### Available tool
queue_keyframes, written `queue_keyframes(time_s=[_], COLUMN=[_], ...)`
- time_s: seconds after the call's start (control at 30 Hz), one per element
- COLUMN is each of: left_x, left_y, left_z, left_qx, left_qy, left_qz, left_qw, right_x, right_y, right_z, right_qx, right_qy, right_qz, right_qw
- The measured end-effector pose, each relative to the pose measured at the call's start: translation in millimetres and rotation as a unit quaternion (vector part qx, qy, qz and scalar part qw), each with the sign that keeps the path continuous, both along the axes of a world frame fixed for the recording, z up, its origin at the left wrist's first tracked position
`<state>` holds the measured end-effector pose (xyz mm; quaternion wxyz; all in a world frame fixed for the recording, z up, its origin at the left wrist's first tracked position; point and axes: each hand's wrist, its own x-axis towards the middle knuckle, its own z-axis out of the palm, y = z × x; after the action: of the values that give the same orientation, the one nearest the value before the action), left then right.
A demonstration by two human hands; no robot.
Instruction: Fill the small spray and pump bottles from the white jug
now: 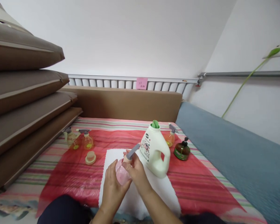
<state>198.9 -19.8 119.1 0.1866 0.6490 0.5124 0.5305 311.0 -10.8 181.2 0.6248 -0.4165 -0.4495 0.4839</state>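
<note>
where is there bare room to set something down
On the red sheet: left of the white cloth, in front of the cream piece; right of the cloth, in front of the brown pump bottle. Crowded: the cloth, with left hand, right hand, pink bottle and jug.

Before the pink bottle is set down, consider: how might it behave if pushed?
The pink bottle would perhaps roll if laid over, as its visible body looks rounded. Its projecting grey head could make it tip when knocked. Smooth-looking sides may feel slippery.
</note>
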Motion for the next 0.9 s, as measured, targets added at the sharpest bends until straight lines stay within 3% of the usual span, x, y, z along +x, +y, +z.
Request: queue_keyframes(time_s=[0.1, 0.23, 0.4, 0.5, 0.57, 0.67, 0.77, 0.9], left_x=[1.3, -0.3, -13.6, -24.2, -30.4, -36.2, -34.8, -22.3], left_y=[-2.4, 0.3, 7.8, 11.0, 13.5, 17.3, 19.6, 22.3], left_z=[-4.0, -20.5, -48.5, -53.8, -54.1, -56.6, -60.8, -62.2], left_qx=[-0.008, -0.024, -0.094, -0.106, -0.097, -0.088, -0.094, -0.085], left_qy=[-0.011, -0.017, -0.088, -0.137, -0.156, -0.157, -0.139, -0.11], left_qz=[0.002, -0.021, -0.036, -0.036, -0.016, 0.018, 0.004, -0.031], left_qw=[1.0, 0.999, 0.991, 0.984, 0.983, 0.983, 0.986, 0.99], right_x=[-0.7, 1.9, 23.7, 43.6, 55.5, 64.6, 59.4, 43.1], right_y=[1.6, -0.2, 3.6, 13.5, 23.4, 39.4, 50.0, 59.0], right_z=[-5.3, -0.7, 36.4, 56.9, 59.1, 39.2, -1.7, -55.5], right_qx=[-0.006, 0.005, 0.085, 0.129, 0.128, 0.068, -0.008, -0.107], right_qy=[-0.017, -0.028, -0.021, 0.001, -0.065, -0.256, -0.386, -0.517], right_qz=[-0.064, -0.042, -0.062, -0.089, -0.122, -0.14, -0.103, -0.085], right_qw=[0.998, 0.999, 0.994, 0.988, 0.982, 0.954, 0.917, 0.845])
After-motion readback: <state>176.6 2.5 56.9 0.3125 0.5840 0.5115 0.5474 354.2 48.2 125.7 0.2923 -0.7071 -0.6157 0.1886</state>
